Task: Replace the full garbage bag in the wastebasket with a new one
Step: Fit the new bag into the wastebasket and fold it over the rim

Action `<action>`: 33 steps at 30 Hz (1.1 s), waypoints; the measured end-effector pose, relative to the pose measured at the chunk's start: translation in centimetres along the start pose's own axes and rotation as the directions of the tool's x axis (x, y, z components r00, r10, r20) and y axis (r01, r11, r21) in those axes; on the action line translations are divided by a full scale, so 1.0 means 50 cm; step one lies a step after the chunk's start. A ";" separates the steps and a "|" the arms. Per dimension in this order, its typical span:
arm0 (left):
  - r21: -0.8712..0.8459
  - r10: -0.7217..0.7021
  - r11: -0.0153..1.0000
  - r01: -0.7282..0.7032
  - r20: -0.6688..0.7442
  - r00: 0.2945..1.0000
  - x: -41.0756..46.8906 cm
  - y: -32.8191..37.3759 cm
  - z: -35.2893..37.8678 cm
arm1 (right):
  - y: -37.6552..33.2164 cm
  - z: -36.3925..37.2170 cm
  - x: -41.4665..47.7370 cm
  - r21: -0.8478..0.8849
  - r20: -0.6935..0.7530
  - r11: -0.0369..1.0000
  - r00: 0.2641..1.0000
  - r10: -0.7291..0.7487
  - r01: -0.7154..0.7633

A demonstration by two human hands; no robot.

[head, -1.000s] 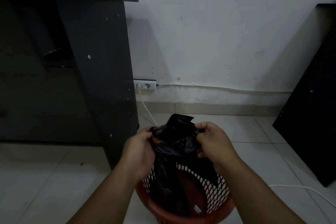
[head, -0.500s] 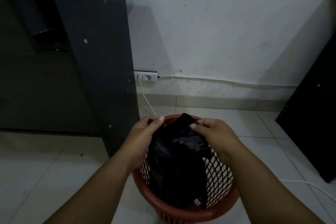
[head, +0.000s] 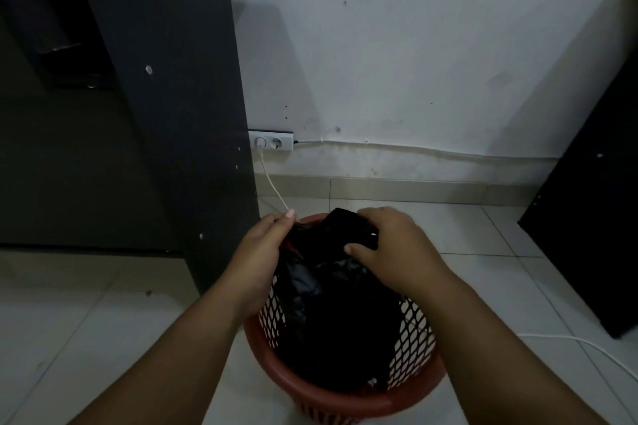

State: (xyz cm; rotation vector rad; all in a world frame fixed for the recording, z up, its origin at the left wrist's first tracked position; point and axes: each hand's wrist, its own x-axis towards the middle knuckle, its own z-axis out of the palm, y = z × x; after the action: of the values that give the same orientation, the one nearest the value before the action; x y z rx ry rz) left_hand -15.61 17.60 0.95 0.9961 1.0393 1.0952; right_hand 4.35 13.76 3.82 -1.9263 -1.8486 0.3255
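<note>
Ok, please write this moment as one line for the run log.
left hand: holds black garbage bag edge | right hand: grips bag top | bag: inside red wastebasket | wastebasket: on tiled floor

Pale tiled floor (head: 86, 321). A red mesh basket (head: 345, 400) stands on it, near the foot of a dark desk panel (head: 193, 148) at left. Another dark panel (head: 593, 217) stands at far right, with 1 white cable (head: 587, 343) lying on the tiles beside it.

The wastebasket (head: 345, 398) is cut off below; the garbage bag (head: 331, 321) hides its inside.
</note>
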 end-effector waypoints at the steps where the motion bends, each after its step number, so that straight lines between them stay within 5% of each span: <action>1: -0.064 -0.025 0.998 0.025 0.010 1.000 -0.001 -0.003 0.004 | -0.004 0.012 0.000 0.062 0.041 0.998 0.999 0.014 -0.017; 3: -0.123 -0.045 0.991 0.047 0.021 0.999 -0.002 -0.009 0.011 | -0.002 0.033 0.002 0.144 0.107 0.985 0.991 0.079 -0.095; 7: -0.063 -0.038 0.997 0.039 0.010 0.999 -0.003 -0.013 0.010 | 0.042 0.052 0.009 -0.048 0.112 0.980 0.974 0.197 -0.193; 11: -0.169 -0.051 0.984 0.055 0.028 0.998 -0.001 -0.007 -0.001 | 0.068 0.045 0.005 -0.032 0.198 0.960 0.940 0.279 -0.278; 14: -0.142 -0.053 0.988 0.060 0.054 0.997 -0.002 -0.008 0.003 | 0.050 0.050 0.002 0.045 0.124 0.967 0.962 0.244 -0.251; 18: -0.123 -0.057 0.990 0.071 0.114 0.992 0.002 -0.003 0.009 | 0.026 0.076 0.019 0.017 0.034 0.999 0.999 0.029 -0.029; 20: -0.114 -0.050 0.991 0.068 0.153 0.987 0.001 0.002 0.004 | 0.022 0.088 0.031 0.162 0.034 0.985 0.998 -0.061 0.055; 26: 0.387 -0.033 0.922 -0.015 0.118 0.993 -0.003 -0.002 -0.036 | 0.051 0.050 0.027 0.533 0.139 0.843 0.990 -0.006 -0.070; 33: 0.572 0.130 0.789 -0.224 0.201 0.971 0.025 -0.007 -0.048 | 0.069 0.023 0.021 0.586 0.134 0.803 0.991 0.028 -0.102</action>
State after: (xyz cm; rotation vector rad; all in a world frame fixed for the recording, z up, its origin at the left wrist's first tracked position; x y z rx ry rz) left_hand -17.70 19.02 -0.10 1.6872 1.2093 0.8302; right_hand 6.91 14.95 1.33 -1.5477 -1.4956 0.9414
